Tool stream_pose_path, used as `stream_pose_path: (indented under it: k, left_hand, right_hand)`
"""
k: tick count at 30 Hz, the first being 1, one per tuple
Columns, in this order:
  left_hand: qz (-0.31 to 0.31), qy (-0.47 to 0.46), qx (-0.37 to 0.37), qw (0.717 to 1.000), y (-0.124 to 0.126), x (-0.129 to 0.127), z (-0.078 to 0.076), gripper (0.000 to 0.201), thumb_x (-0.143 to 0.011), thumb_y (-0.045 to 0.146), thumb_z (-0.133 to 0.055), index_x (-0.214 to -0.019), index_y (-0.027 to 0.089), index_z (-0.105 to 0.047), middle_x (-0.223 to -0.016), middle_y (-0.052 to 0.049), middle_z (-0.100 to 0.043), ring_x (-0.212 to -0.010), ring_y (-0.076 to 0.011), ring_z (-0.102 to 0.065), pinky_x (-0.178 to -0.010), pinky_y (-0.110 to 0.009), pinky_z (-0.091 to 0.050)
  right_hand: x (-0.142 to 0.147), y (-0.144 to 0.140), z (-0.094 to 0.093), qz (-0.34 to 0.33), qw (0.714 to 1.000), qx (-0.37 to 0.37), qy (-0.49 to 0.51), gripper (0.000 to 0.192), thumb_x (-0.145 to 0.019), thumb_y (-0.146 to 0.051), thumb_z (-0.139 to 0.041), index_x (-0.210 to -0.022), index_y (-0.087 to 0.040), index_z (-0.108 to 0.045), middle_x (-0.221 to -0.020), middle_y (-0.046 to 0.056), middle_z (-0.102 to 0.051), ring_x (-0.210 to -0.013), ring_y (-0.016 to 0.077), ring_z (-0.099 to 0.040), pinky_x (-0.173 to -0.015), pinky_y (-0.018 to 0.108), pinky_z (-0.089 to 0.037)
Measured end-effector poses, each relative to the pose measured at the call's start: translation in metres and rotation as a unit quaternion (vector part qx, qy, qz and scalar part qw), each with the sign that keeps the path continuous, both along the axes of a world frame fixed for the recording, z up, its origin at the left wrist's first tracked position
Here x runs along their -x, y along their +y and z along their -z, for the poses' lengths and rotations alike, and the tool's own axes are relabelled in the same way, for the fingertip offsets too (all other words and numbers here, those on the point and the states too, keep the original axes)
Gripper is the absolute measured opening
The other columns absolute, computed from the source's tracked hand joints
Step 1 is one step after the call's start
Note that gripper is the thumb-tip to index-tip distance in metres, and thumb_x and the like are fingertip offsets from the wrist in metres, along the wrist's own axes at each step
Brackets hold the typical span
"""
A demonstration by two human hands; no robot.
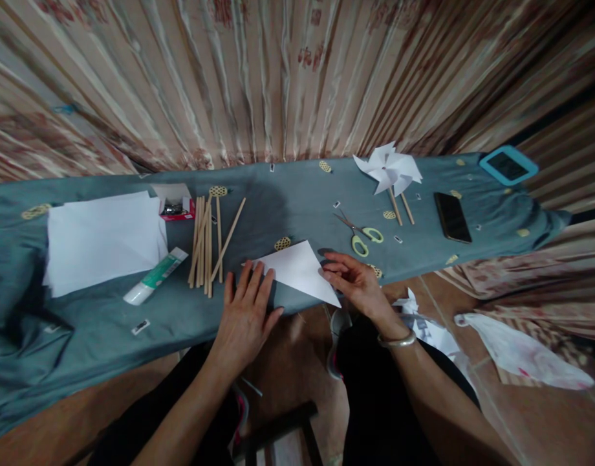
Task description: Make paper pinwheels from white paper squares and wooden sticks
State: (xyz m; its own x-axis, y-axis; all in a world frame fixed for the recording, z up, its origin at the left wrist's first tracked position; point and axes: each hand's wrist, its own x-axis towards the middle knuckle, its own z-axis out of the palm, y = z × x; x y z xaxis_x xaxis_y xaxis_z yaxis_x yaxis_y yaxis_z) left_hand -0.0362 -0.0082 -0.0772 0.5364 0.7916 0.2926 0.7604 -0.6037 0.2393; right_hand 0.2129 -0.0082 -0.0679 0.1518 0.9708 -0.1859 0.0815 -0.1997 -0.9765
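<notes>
A white sheet of paper (297, 268), folded into a triangle, lies at the table's front edge with one corner jutting over it. My left hand (244, 317) rests flat, its fingertips on the paper's left corner. At the paper's right edge is my right hand (356, 281), fingers bent, with a small gap showing between thumb and forefinger. Green-handled scissors (360, 233) lie open beyond that hand. Left of the paper, several wooden sticks (207, 249) are spread out beside a green and white glue tube (156, 275).
A stack of white paper (103, 239) and a small red box (177, 208) of dark items occupy the left side. Paper pinwheels (387, 169) on sticks, a phone (453, 217) and a blue-framed device (508, 165) are on the right. A curtain (259, 84) hangs behind the cloth-covered table.
</notes>
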Motion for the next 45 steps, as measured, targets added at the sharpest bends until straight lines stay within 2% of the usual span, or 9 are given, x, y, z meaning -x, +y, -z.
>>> stream_pose_path:
  k: [8, 13, 19, 22, 25, 30, 36, 41, 45]
  left_hand:
    - [-0.027, -0.093, 0.013, 0.995, 0.015, -0.01, 0.004, 0.076, -0.093, 0.039, -0.052, -0.153, 0.014, -0.013, -0.153, -0.025, -0.032, -0.145, -0.0382, -0.026, -0.111, -0.061, -0.03]
    - [-0.029, -0.141, 0.028, 0.989, 0.023, -0.015, 0.008, 0.078, -0.092, 0.036, -0.054, -0.154, 0.019, -0.01, -0.154, -0.023, -0.031, -0.145, -0.0371, -0.025, -0.112, -0.061, -0.03]
    - [-0.013, -0.215, 0.013, 0.976, 0.026, -0.02, 0.007, 0.081, -0.09, 0.032, -0.057, -0.154, 0.021, -0.009, -0.153, -0.02, -0.034, -0.144, -0.0339, -0.028, -0.113, -0.056, -0.032]
    - [0.008, -0.226, -0.002, 0.974, 0.025, -0.022, -0.001, 0.076, -0.09, 0.026, -0.056, -0.153, 0.021, -0.014, -0.151, -0.018, -0.038, -0.144, -0.0321, -0.03, -0.112, -0.054, -0.035]
    - [0.017, -0.223, -0.024, 0.974, 0.02, -0.02, -0.013, 0.062, -0.089, 0.018, -0.056, -0.146, 0.022, -0.032, -0.136, -0.015, -0.052, -0.138, -0.03, -0.04, -0.11, -0.053, -0.038]
    - [0.023, -0.238, -0.031, 0.97, 0.014, -0.008, -0.023, 0.022, -0.088, 0.012, -0.058, -0.109, 0.021, -0.06, -0.104, -0.007, -0.065, -0.11, -0.0231, -0.062, -0.104, -0.051, -0.044]
    - [0.015, -0.309, 0.03, 0.95, 0.013, 0.002, -0.03, 0.012, -0.088, 0.012, -0.057, -0.089, 0.021, -0.066, -0.092, -0.002, -0.068, -0.102, -0.0198, -0.066, -0.099, -0.043, -0.051]
    - [-0.011, -0.373, 0.062, 0.926, 0.014, 0.004, -0.037, 0.01, -0.087, 0.013, -0.06, -0.084, 0.021, -0.066, -0.089, -0.001, -0.068, -0.099, -0.0184, -0.067, -0.095, -0.039, -0.053]
    - [0.002, -0.396, 0.063, 0.916, 0.014, 0.003, -0.039, 0.012, -0.085, 0.011, -0.061, -0.084, 0.022, -0.066, -0.088, 0.0, -0.068, -0.1, -0.0184, -0.067, -0.095, -0.039, -0.054]
  right_hand:
    - [0.01, 0.0, -0.01, -0.05, 0.996, -0.013, 0.071, 0.033, -0.068, -0.032, -0.082, -0.099, -0.026, -0.073, -0.088, -0.001, -0.073, -0.082, 0.0134, -0.066, -0.078, 0.029, -0.053]
    - [0.014, -0.001, -0.014, -0.079, 0.995, -0.023, 0.05, 0.024, -0.075, -0.033, -0.077, -0.098, -0.028, -0.075, -0.071, -0.004, -0.068, -0.064, 0.0102, -0.059, -0.066, 0.026, -0.051]
    - [0.018, -0.005, -0.019, -0.112, 0.989, -0.026, 0.092, 0.029, -0.08, -0.037, -0.073, -0.108, -0.029, -0.072, -0.097, 0.001, -0.074, -0.089, 0.0147, -0.067, -0.082, 0.031, -0.054]
    - [0.022, -0.008, -0.02, -0.152, 0.987, -0.038, 0.039, 0.02, -0.086, -0.035, -0.067, -0.103, -0.027, -0.073, -0.099, 0.001, -0.075, -0.09, 0.0153, -0.067, -0.086, 0.032, -0.052]
    - [0.028, -0.01, -0.02, -0.19, 0.979, -0.061, -0.029, 0.019, -0.09, -0.031, -0.06, -0.102, -0.024, -0.073, -0.097, 0.001, -0.074, -0.089, 0.0162, -0.068, -0.087, 0.032, -0.052]
    - [0.027, -0.011, -0.018, -0.211, 0.955, -0.138, -0.158, 0.028, -0.093, -0.017, -0.049, -0.109, -0.024, -0.07, -0.11, 0.005, -0.072, -0.103, 0.0185, -0.066, -0.094, 0.037, -0.051]
    - [0.012, -0.011, -0.021, -0.225, 0.887, -0.206, -0.346, 0.049, -0.09, -0.005, -0.037, -0.129, -0.023, -0.06, -0.141, 0.011, -0.053, -0.131, 0.0222, -0.049, -0.109, 0.049, -0.041]
    - [0.01, -0.017, -0.024, -0.24, 0.86, -0.205, -0.4, 0.058, -0.09, -0.007, -0.042, -0.146, -0.024, -0.041, -0.157, 0.012, -0.03, -0.146, 0.0256, -0.027, -0.115, 0.052, -0.035]
    - [0.012, -0.021, -0.026, -0.202, 0.851, -0.256, -0.412, 0.045, -0.093, -0.012, -0.046, -0.134, -0.027, -0.054, -0.159, 0.007, -0.027, -0.148, 0.0282, -0.023, -0.115, 0.055, -0.034]
